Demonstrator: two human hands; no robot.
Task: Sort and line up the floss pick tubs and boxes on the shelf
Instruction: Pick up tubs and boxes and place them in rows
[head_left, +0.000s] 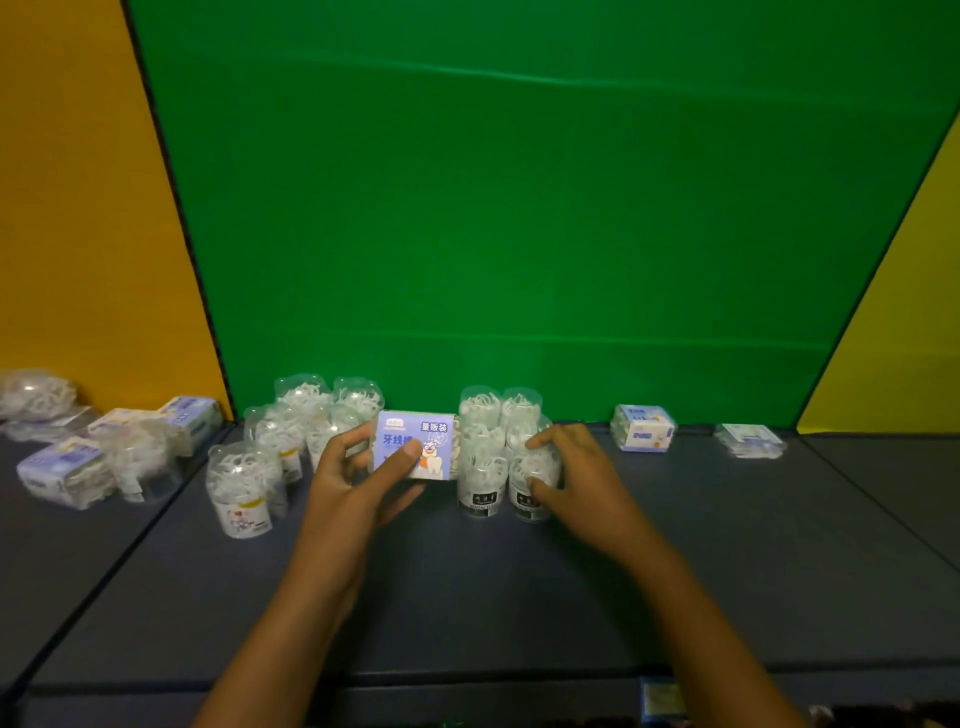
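Staged shop-shelf mockup: dark shelf (727, 545) w/ green backdrop (519, 208), yellow side panels (78, 208); multiple packaged floss tubs (239, 488).

Roughly eleven clear floss pick tubs (240, 488) stand on the shelf, about six floss pick boxes (642, 428) show, one loose bag of picks (36, 395), two hands.
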